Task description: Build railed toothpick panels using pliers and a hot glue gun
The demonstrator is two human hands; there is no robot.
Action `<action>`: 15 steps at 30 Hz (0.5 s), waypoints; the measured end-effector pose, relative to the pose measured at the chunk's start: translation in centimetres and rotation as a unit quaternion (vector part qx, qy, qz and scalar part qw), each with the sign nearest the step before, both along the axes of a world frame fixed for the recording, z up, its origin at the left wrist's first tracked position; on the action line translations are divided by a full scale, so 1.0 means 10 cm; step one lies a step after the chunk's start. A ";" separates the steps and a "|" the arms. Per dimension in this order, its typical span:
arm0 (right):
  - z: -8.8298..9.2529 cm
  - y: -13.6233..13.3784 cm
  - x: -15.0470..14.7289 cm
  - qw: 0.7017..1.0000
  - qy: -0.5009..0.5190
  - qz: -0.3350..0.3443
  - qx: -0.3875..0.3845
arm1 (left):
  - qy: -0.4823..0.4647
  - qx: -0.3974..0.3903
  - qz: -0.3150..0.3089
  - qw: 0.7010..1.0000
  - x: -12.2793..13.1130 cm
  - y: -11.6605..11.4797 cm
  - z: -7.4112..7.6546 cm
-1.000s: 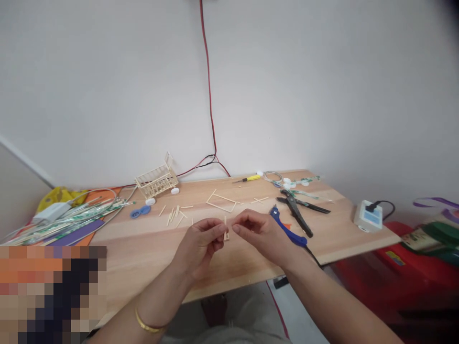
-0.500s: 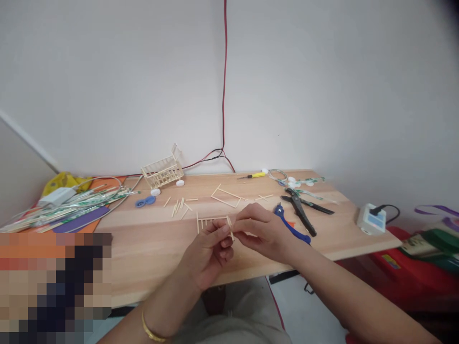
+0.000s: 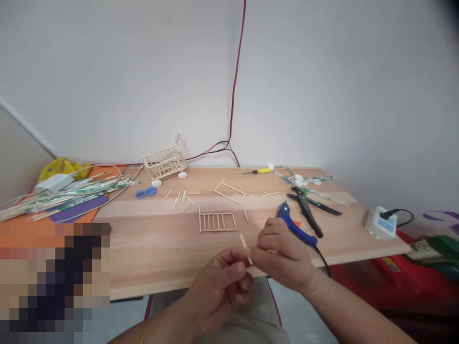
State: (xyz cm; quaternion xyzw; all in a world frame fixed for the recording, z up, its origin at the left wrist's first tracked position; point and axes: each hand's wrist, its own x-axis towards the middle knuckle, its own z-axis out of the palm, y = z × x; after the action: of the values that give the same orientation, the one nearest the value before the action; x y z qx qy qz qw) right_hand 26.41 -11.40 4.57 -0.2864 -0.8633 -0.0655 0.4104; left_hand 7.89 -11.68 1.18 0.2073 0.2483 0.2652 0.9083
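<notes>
My left hand (image 3: 229,279) and my right hand (image 3: 285,253) meet over the table's front edge. Between their fingertips is a short wooden stick (image 3: 244,241), tilted, its upper end free; both hands appear to pinch its lower part. Just beyond them, a ladder-like frame of glued sticks (image 3: 218,231) lies flat, with several rungs toward its left side. One loose stick (image 3: 245,216) rests to the right of that frame. To the right of my right hand lies a blue glue gun (image 3: 297,231).
A stick-built cart (image 3: 165,168) with white cap wheels stands at the back left. Blue caps (image 3: 146,192), packaged sticks (image 3: 82,191) and a white adapter (image 3: 55,183) lie left. Black-handled cutters (image 3: 308,215), a yellow screwdriver (image 3: 263,170) and a white power box (image 3: 380,223) are right.
Both hands have drawn back toward me and slightly right, away from the ladder-like frame, which now lies uncovered. The short stick has come along between my fingers. The view has shifted a little.
</notes>
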 end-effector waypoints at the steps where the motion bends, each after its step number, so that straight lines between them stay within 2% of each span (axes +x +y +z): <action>1: 0.03 0.05 0.06 0.999 -0.040 -0.011 0.010 | 0.051 0.054 -0.016 0.997 -0.04 0.04 0.01; 3: 0.08 0.19 0.16 0.991 -0.134 -0.022 0.007 | 0.170 0.197 -0.020 0.965 -0.13 0.18 0.07; 6: 0.06 0.45 0.20 0.970 -0.243 -0.008 -0.011 | 0.294 0.438 0.038 0.849 -0.27 0.54 0.20; 8: -0.01 0.61 0.18 0.961 -0.278 0.016 -0.009 | 0.321 0.534 0.078 0.778 -0.30 0.80 0.22; 9: -0.06 0.68 0.16 0.958 -0.286 0.026 -0.006 | 0.332 0.564 0.079 0.752 -0.30 0.92 0.20; 11: -0.15 0.80 0.14 0.953 -0.299 0.037 0.001 | 0.341 0.601 0.086 0.717 -0.28 1.08 0.09; 15: -0.27 0.91 0.15 0.944 -0.327 0.042 0.011 | 0.348 0.638 0.082 0.682 -0.20 1.18 -0.17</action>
State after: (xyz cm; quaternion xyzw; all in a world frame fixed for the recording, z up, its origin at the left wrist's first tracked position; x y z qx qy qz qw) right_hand 27.89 -2.26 1.85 -0.2079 -0.9606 -0.1474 0.1109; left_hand 5.90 0.10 -0.51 0.7928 0.3329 0.3420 0.3790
